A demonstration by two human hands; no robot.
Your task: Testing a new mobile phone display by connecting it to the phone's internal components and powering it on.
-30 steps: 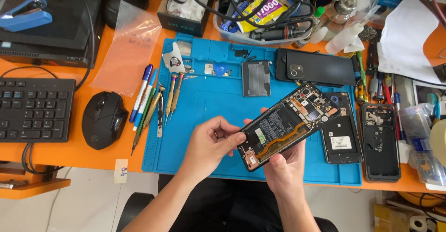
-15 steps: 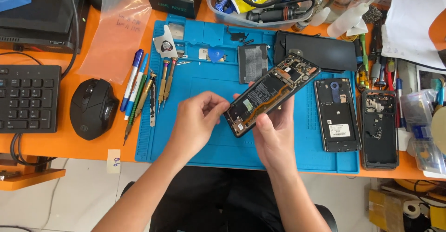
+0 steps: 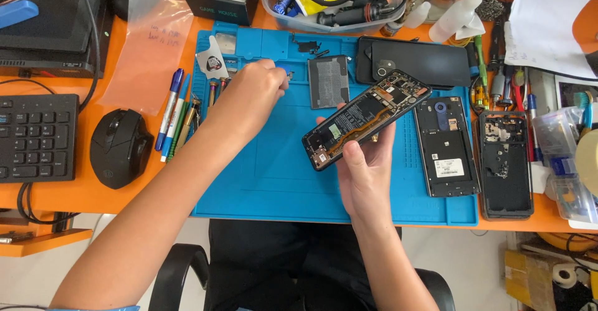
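Ribbed blue rubber mat (image 3: 274,180); right hand (image 3: 364,174) clasping flat opened phone (image 3: 367,118), left hand (image 3: 252,96) fingertips pinched, contents unclear.

A single head-worn camera looks steeply down from close above the blue mat (image 3: 274,180), which fills the centre. The orange desk (image 3: 81,202) spreads toward 12 o'clock; the seated lap shows at 6, its lower edge probably cropped.
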